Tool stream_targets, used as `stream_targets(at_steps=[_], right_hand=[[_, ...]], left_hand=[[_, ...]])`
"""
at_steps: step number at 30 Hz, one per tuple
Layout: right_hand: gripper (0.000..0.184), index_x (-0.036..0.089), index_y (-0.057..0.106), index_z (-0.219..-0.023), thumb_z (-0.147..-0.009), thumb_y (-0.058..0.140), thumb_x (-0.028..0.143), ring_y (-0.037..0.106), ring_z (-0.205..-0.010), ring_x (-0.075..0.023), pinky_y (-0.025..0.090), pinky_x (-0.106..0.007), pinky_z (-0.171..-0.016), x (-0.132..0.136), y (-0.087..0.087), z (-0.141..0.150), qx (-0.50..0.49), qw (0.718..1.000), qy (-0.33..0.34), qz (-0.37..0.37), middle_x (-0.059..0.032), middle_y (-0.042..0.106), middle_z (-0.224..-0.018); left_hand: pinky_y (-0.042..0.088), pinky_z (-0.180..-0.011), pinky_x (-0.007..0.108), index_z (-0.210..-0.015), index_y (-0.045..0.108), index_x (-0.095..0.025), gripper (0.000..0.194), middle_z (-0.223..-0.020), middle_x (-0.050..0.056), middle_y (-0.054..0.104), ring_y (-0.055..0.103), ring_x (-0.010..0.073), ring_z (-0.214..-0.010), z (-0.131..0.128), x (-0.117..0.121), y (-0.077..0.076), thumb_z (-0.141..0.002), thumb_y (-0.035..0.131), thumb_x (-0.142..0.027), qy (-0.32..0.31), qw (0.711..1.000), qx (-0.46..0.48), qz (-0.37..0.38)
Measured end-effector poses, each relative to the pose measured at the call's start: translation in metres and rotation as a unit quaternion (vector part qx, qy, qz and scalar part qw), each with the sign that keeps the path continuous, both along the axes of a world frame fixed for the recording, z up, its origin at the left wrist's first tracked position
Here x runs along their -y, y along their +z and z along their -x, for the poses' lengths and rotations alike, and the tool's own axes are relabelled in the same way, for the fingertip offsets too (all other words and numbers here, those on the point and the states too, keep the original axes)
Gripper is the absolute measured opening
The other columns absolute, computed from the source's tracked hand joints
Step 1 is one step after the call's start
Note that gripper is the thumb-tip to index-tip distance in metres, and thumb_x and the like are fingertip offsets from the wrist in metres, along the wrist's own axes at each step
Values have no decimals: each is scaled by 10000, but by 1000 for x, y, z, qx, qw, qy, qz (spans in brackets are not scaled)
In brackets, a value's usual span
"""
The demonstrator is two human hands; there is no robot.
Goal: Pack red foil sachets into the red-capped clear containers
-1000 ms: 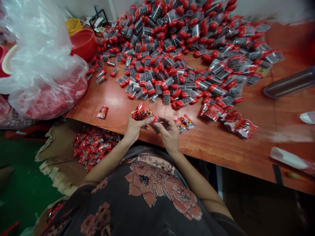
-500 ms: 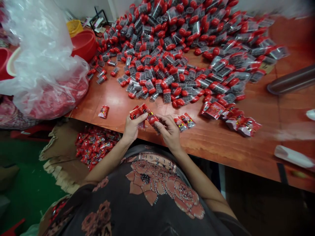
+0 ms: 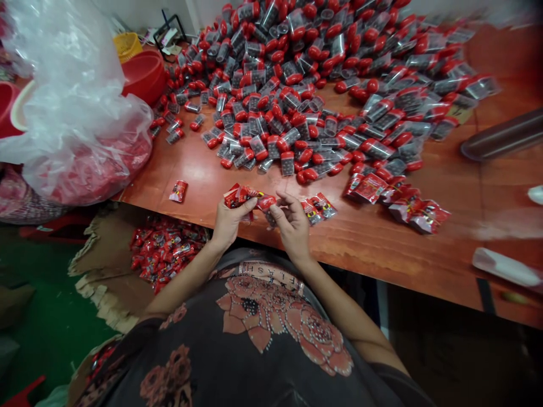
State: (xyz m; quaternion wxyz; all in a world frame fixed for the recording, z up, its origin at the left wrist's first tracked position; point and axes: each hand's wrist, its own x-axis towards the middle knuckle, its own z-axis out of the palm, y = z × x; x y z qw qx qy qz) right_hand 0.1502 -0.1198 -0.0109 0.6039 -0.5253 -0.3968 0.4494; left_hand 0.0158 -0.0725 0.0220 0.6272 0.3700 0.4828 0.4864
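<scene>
- The left hand [image 3: 231,223] closes on a bunch of red foil sachets [image 3: 242,195] over the worktop's [image 3: 382,249] near edge.
- The right hand [image 3: 292,229] pinches the bunch's right end (the hands almost touching).
- Loose sachets [image 3: 318,208] lie just right; red-capped clear tubes [image 3: 271,73] heap far.

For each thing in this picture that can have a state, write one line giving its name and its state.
left hand: closed around a bunch of red sachets
right hand: fingers curled, pinching a red sachet
clear red-capped tubs: heaped, lying every way
clear plastic bag: crumpled, red contents showing through
torn cardboard box: below the table edge, holding loose red sachets
red basin: upright
</scene>
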Motion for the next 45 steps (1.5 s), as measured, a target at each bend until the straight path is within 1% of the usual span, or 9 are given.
stream_targets(at_steps=[6, 12, 18, 21, 23, 27, 30, 36, 45], right_hand=[[236, 271, 608, -1061, -853, 696, 337, 618, -687, -121, 557, -270, -577, 3, -2, 5, 9, 1000, -6, -17, 11, 630, -859], [196, 293, 659, -1053, -865, 699, 256, 645, -840, -141, 567, -319, -685, 9, -5, 5, 68, 992, -16, -100, -1, 620, -1004], [174, 305, 676, -1054, -893, 660, 241, 653, -880, -171, 565, -354, -696, 11, 0, 4, 126, 983, -23, -134, -12, 664, -984], [210, 323, 669, -1079, -893, 659, 226, 652, -922, -182, 566, -371, -738, 11, 0, 5, 159, 974, -50, -156, -12, 674, -996], [234, 335, 663, -1090, -888, 666, 219, 651, -927, -187, 568, -376, -742, 11, -1, 5, 178, 967, -71, -168, -12, 676, -999], [215, 345, 668, -1061, -875, 680, 237, 653, -905, -200, 577, -390, -725, 10, -3, 4, 209, 962, -81, -158, -12, 684, -981], [206, 338, 674, -1054, -873, 681, 241, 656, -891, -199, 579, -393, -721, 10, -1, 3, 212, 962, -72, -158, -14, 686, -975], [221, 333, 681, -1067, -871, 685, 230, 661, -876, -189, 582, -379, -704, 12, 2, 2, 195, 965, -69, -159, -15, 686, -977], [194, 319, 712, -1046, -867, 682, 251, 649, -833, -178, 579, -377, -701, 13, 6, 0, 163, 976, -49, -133, -9, 686, -932]], left_hand=[[527, -507, 233, -817, 697, -180, 324, -784, 13, 721, 628, 120, -617, -3, 8, 1, -587, 888, -304, 8, 1000, 15, 4], [489, -500, 205, -766, 698, -160, 246, -706, 3, 704, 599, 89, -555, -6, 12, 0, -612, 870, -246, 3, 999, 40, 8], [447, -480, 185, -1001, 665, -208, 447, -889, 11, 747, 621, 83, -585, -4, 11, 2, -598, 857, -201, -23, 994, 100, 23], [447, -492, 187, -989, 654, -213, 437, -940, 30, 743, 664, 117, -689, -4, 12, 2, -602, 857, -221, -51, 992, 109, 24], [441, -490, 191, -908, 653, -202, 386, -874, 24, 727, 653, 118, -676, -7, 12, 1, -597, 872, -267, -48, 993, 108, 18], [415, -447, 201, -740, 633, -179, 366, -695, -9, 656, 535, 74, -519, -13, 13, 0, -583, 886, -392, 6, 996, 88, 11], [422, -444, 202, -722, 647, -169, 331, -674, -11, 645, 526, 73, -516, -15, 12, 1, -597, 882, -368, 25, 997, 67, 25], [421, -437, 199, -786, 669, -185, 317, -695, -20, 664, 545, 68, -503, -13, 10, 5, -592, 885, -311, 24, 997, 75, 17], [406, -429, 199, -733, 639, -170, 323, -654, -20, 643, 549, 75, -501, -14, 11, 0, -604, 880, -342, 11, 997, 67, 21]])
